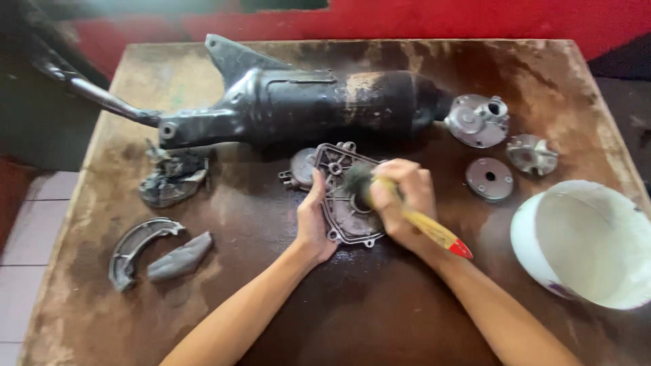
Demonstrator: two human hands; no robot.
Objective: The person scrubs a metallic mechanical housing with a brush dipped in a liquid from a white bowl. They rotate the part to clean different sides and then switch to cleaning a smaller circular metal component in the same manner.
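Note:
A grey metal engine cover (339,177) with bolt lugs lies near the middle of the brown table (352,318). My left hand (312,220) grips its left edge and steadies it. My right hand (402,202) is closed on a paintbrush (434,232) with a yellow wooden handle and red tip. The dark bristles press onto the cover's face, blurred by motion.
A long black exhaust muffler (305,102) lies across the back. To the right are round metal parts (478,120) (489,179) (531,154) and a white bucket (583,240). A greasy rag (173,177), brake shoes (135,249) (180,257) lie at left.

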